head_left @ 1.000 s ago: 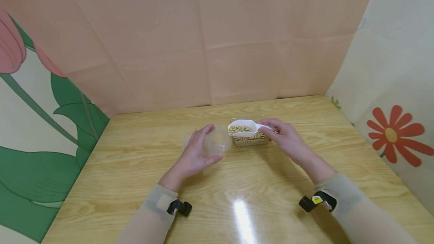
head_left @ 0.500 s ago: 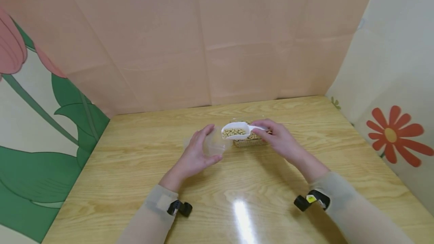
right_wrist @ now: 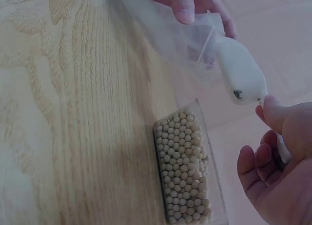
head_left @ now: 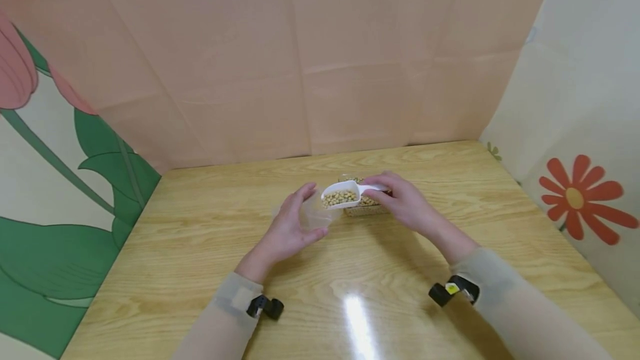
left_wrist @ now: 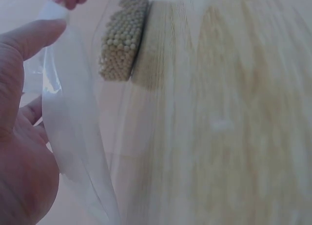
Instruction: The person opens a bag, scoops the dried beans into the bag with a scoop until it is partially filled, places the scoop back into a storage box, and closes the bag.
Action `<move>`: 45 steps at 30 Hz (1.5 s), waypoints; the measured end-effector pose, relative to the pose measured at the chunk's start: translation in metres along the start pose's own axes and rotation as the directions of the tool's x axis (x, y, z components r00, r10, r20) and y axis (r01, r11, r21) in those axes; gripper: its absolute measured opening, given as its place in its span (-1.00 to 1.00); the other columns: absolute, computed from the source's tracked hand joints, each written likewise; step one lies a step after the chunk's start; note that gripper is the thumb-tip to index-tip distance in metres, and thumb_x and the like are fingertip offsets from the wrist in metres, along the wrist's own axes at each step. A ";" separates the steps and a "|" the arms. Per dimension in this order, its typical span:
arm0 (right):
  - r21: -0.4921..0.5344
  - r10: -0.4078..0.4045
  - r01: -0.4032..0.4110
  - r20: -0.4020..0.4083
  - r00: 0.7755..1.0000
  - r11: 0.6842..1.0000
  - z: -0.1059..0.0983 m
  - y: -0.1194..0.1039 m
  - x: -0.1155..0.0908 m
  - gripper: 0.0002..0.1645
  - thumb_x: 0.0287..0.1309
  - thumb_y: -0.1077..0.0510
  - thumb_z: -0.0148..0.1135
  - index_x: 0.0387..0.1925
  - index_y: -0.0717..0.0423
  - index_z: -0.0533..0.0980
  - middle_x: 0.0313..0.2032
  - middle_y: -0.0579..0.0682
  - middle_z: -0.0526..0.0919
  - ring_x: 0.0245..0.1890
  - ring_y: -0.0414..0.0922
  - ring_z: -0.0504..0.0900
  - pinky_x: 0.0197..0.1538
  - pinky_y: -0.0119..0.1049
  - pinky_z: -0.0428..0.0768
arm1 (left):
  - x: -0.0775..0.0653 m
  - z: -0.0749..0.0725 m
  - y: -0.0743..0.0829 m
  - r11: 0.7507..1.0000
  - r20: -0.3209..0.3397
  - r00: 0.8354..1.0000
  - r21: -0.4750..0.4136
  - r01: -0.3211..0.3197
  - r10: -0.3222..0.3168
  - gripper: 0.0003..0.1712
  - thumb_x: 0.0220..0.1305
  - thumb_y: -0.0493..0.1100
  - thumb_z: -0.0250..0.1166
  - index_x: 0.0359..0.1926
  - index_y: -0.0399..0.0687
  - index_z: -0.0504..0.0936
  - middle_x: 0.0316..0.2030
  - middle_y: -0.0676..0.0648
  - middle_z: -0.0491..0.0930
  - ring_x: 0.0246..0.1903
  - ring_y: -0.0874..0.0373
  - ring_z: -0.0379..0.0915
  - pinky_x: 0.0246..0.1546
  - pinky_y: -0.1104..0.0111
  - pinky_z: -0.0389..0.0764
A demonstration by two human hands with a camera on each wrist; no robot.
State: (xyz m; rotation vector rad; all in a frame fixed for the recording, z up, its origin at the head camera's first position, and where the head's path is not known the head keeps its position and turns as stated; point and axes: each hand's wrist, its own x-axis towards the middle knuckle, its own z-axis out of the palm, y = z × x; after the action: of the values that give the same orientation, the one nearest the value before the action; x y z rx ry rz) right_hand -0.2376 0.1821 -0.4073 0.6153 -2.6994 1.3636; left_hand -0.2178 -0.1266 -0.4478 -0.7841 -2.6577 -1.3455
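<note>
My left hand (head_left: 284, 233) holds a clear plastic bag (left_wrist: 73, 118) by its mouth, fingers and thumb spread around the opening. My right hand (head_left: 406, 204) pinches the handle of a white scoop (right_wrist: 241, 71). Pale round beans (head_left: 340, 199) that look like soybeans lie in the scoop. Its front edge is right at the mouth of the bag in the head and right wrist views. Below the scoop and my right hand, a clear rectangular box (right_wrist: 214, 186) filled with the same beans stands on the table, partly hidden by them in the head view.
The wood-grain table (head_left: 200, 271) runs back to a pink cloth backdrop (head_left: 300, 71). A wall panel with a red flower (head_left: 575, 199) borders the right side, and green leaf artwork (head_left: 45, 260) the left.
My right hand has moved the loaded scoop left, from over the box to the bag's mouth, and tipped it slightly toward the bag. The left hand and bag have stayed in place.
</note>
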 end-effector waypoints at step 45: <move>-0.452 -0.493 0.399 -0.107 0.863 0.798 0.003 -0.027 -0.001 -0.66 0.18 0.26 0.67 0.00 0.04 0.80 -0.23 -0.04 0.61 -0.34 -0.10 0.51 -0.38 -0.19 0.54 | 0.002 0.001 -0.005 0.999 0.000 1.000 -0.033 0.000 0.000 0.20 0.28 -0.12 0.67 0.74 -0.06 0.13 0.60 -0.15 0.33 0.52 -0.15 0.31 0.48 -0.19 0.37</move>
State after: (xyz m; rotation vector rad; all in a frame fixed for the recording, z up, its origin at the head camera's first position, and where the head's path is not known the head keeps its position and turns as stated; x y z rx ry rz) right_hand -0.2261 0.1654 -0.3890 0.9170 -2.3366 0.6623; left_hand -0.2221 -0.1272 -0.4516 -0.7884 -2.6419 -1.3926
